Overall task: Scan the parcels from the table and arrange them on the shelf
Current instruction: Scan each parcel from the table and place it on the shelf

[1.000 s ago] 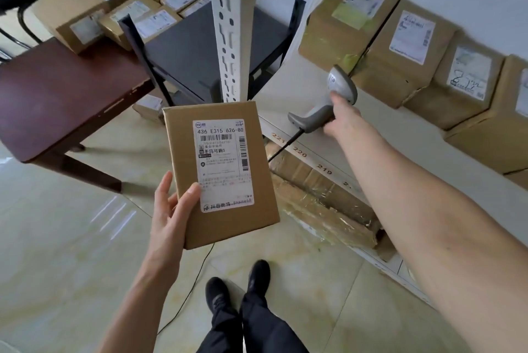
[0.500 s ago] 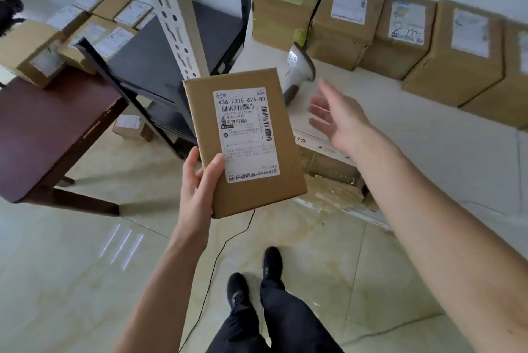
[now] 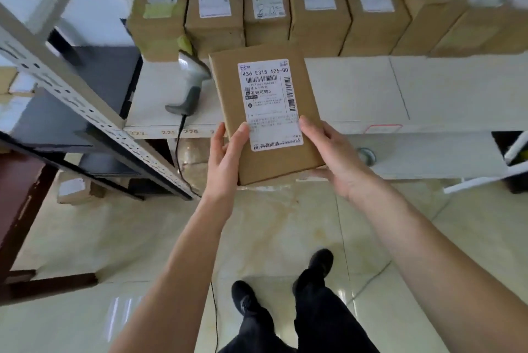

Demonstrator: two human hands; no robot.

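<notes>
Both hands grasp one parcel (image 3: 265, 112) at mid-frame: left hand (image 3: 225, 158) on its lower left edge, right hand (image 3: 331, 155) lower right, held before the shelf (image 3: 357, 95), scanner (image 3: 188, 87) lying left.

Both bare forearms reach forward and up from the lower edge of the view, converging toward the middle. The left hand (image 3: 225, 158) is raised with its palm turned inward; its thumb lies flat along the front face of the parcel (image 3: 265, 112) near the lower left corner, and the fingers wrap behind the left edge, out of sight. The right hand (image 3: 331, 158) mirrors it at the lower right corner: thumb laid on the front face, remaining fingers curled beneath the bottom edge. Each grip looks light. Below, two legs in dark trousers and black shoes stand slightly apart.
</notes>
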